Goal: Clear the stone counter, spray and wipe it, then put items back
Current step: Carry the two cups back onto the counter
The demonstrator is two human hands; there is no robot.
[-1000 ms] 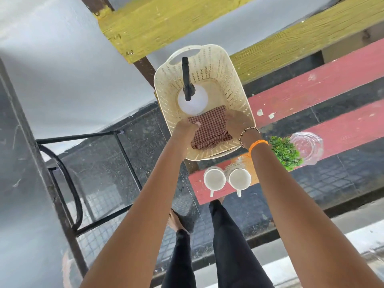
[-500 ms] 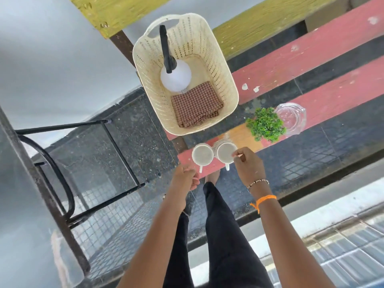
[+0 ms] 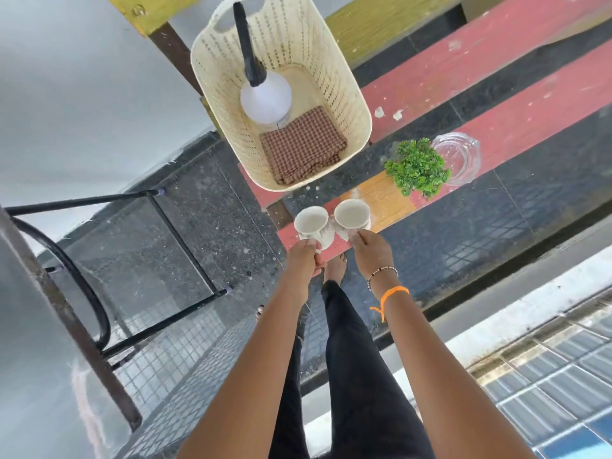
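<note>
Two white cups sit side by side at the near edge of the dark stone counter (image 3: 331,180). My left hand (image 3: 303,258) grips the handle of the left cup (image 3: 311,220). My right hand (image 3: 371,250) pinches the handle of the right cup (image 3: 351,213). Both cups look tilted toward me. Behind them a cream plastic basket (image 3: 347,94) holds a white spray bottle (image 3: 265,96) with a black trigger and a folded checked cloth (image 3: 303,145). A small green plant (image 3: 418,167) and a clear glass dish (image 3: 458,157) stand to the right.
A black metal frame with a glass pane (image 3: 139,260) stands to the left. Red and yellow wooden planks (image 3: 496,71) run behind the counter. My legs and feet are below, on a dark tiled floor.
My hands left the cloth in the basket, drew back to the cups, and now each one holds a cup handle. The view has shifted downward.
</note>
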